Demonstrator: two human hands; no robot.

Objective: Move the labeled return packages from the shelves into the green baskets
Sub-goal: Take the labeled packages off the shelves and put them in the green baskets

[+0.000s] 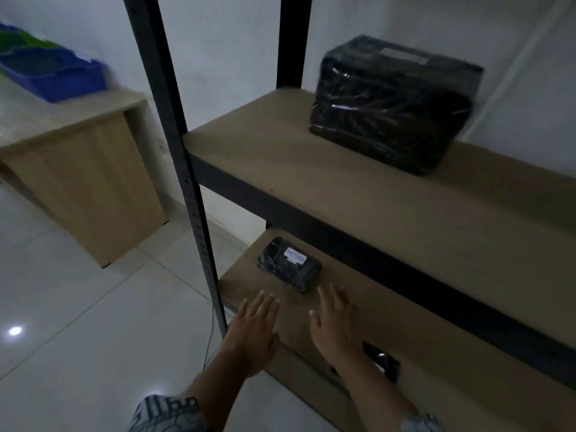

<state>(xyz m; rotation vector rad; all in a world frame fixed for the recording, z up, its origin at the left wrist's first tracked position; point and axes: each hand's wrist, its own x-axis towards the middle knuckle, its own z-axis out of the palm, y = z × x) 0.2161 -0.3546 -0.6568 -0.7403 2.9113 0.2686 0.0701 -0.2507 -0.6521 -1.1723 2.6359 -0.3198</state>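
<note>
A small black wrapped package with a white label lies on the lower shelf near its left end. My left hand and my right hand hover open just in front of it, fingers spread, one on each side, touching nothing. A large black wrapped package with a label on top sits on the upper shelf. Another small black package lies on the lower shelf, partly hidden behind my right forearm. A green basket shows at far upper left, stacked with a blue bin.
The shelf's dark metal upright stands left of my hands. A light wooden table holding the bins is at left. White tiled floor spreads below, and a thin cable hangs by the upright.
</note>
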